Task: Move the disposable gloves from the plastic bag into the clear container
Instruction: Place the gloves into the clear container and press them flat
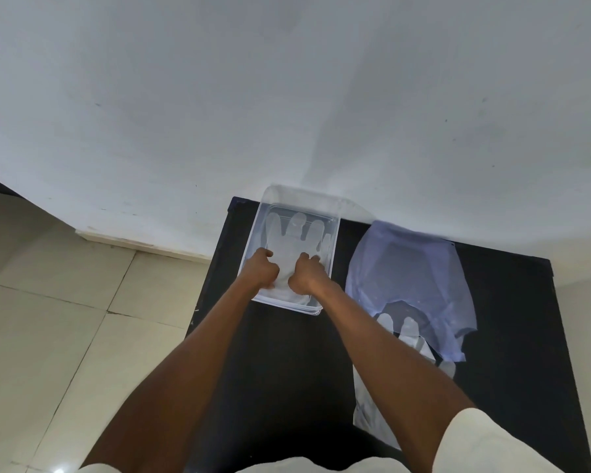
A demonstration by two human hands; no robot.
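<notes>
No readable writing or labels anywhere. Black table (512, 302) sits against a white wall (287, 97), tiled floor (65, 319) to the left. Clear container (335, 213) stands at the table's far left edge; a translucent glove (297, 240) lies flat inside it, fingers pointing at the wall. Plastic bag (410, 268) lies just right of the container, more gloves (408, 331) poking from its near opening, partly hidden by the right forearm. Left hand (261, 269) and right hand (304, 273) are both inside the container, fingers curled, pressing on the glove's cuff end; a pinch can't be confirmed.
</notes>
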